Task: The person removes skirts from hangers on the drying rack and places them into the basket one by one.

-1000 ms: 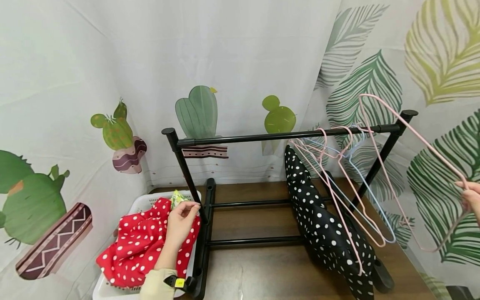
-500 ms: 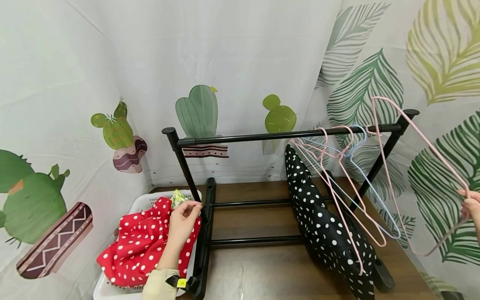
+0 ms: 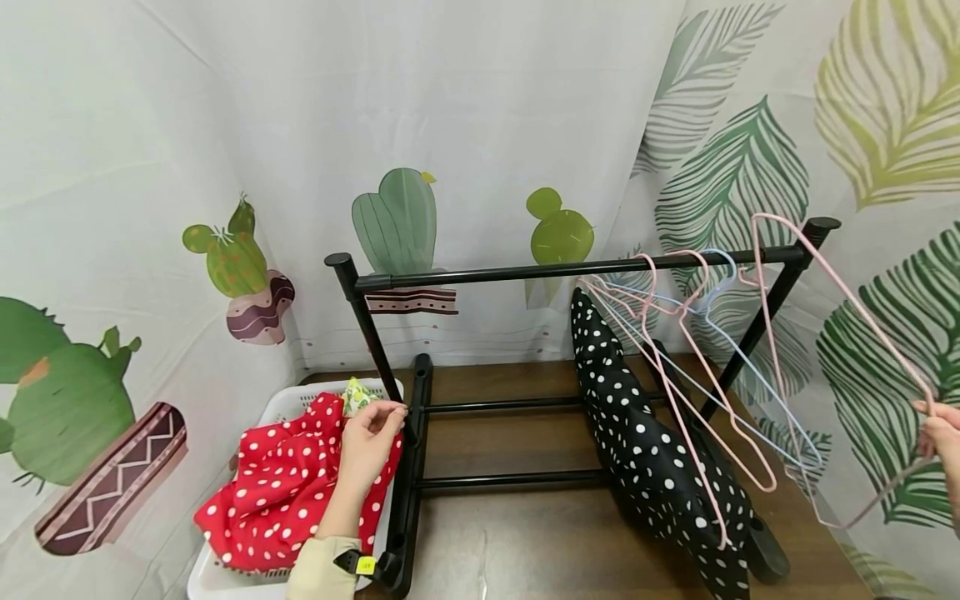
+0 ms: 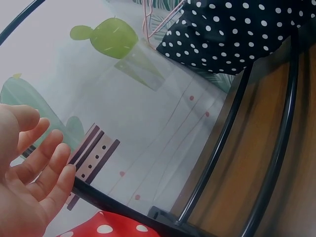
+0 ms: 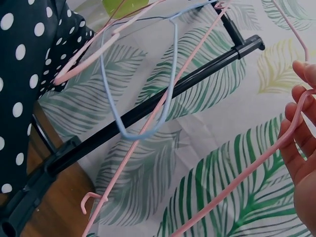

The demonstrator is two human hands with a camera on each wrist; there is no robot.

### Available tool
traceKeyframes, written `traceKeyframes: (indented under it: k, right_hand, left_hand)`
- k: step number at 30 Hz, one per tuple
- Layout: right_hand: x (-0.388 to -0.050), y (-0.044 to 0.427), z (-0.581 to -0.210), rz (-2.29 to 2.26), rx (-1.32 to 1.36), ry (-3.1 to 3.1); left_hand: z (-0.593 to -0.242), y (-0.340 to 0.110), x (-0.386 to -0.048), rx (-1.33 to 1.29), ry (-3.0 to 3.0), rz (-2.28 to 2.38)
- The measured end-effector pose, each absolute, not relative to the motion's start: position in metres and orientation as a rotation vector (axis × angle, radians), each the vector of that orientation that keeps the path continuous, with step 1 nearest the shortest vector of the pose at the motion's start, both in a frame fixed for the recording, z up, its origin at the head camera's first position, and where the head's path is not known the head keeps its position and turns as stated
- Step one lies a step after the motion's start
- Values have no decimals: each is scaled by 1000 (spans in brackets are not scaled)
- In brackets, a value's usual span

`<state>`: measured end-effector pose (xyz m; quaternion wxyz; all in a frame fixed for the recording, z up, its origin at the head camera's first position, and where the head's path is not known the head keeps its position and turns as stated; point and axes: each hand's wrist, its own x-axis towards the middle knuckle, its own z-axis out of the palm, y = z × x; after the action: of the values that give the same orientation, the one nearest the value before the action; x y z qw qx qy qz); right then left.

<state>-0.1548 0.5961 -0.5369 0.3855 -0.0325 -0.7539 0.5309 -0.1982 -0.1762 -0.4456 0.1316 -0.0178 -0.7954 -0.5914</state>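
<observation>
My right hand (image 3: 943, 433) grips a pink hanger (image 3: 858, 310) by one end, at the right of the head view. The hanger's far part reaches the right end of the black rail (image 3: 480, 276); how its hook sits there is hard to see. Beside it on the rail hang a blue hanger (image 3: 750, 362) and pink hangers (image 3: 688, 293), with a black polka-dot garment (image 3: 630, 417) below. My left hand (image 3: 366, 446) is by the rack's left upright (image 3: 375, 346). In the left wrist view that hand (image 4: 29, 180) has loosely curled fingers and holds nothing.
A white basket (image 3: 281, 410) stands left of the rack, with a red polka-dot garment (image 3: 281, 492) and a yellow-green patterned cloth (image 3: 358, 398) in it. Two lower black bars (image 3: 510, 481) cross above the brown table (image 3: 495, 542). A printed curtain (image 3: 480, 125) hangs behind.
The pink hanger in my right hand has moved right, and its upper corner has dropped lately. The blue hanger's lower end has swung to the right. My left hand has hardly moved.
</observation>
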Motion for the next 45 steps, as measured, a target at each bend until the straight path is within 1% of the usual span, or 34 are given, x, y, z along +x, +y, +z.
traceKeyframes:
  k: [3, 5, 7, 9, 12, 16, 24, 33, 40, 45]
  right_hand:
    - [-124, 518, -479, 1462, 22, -1840]
    - [-107, 471, -445, 1382, 10, -1852]
    - [-98, 442, -424, 1286, -37, -1872]
    - [-93, 427, -414, 1208, -59, -1885]
    - [-91, 422, -415, 1205, -72, -1878]
    - [-91, 423, -421, 1323, -81, -1818]
    - [-89, 424, -431, 1352, -96, -1817]
    - [-86, 424, -435, 1362, -15, -1791]
    - [-87, 427, -437, 1394, 165, -1750]
    - [-90, 421, -432, 1251, -21, -1877]
  left_hand:
    - [-446, -176, -198, -58, -2302, -1726]
    - [-446, -177, -199, -60, -2303, -1726]
    - [-446, -177, -199, -61, -2303, -1733]
    - [-446, -177, -199, -60, -2307, -1737]
    - [-446, -177, -199, -51, -2315, -1742]
    - [-444, -177, -198, -21, -2325, -1765]
    - [-426, -168, -188, -52, -2322, -1751]
    - [-449, -172, -199, -24, -2339, -1719]
    - [-450, -171, -199, -7, -2322, -1751]
    - [-450, -171, -197, 2, -2325, -1761]
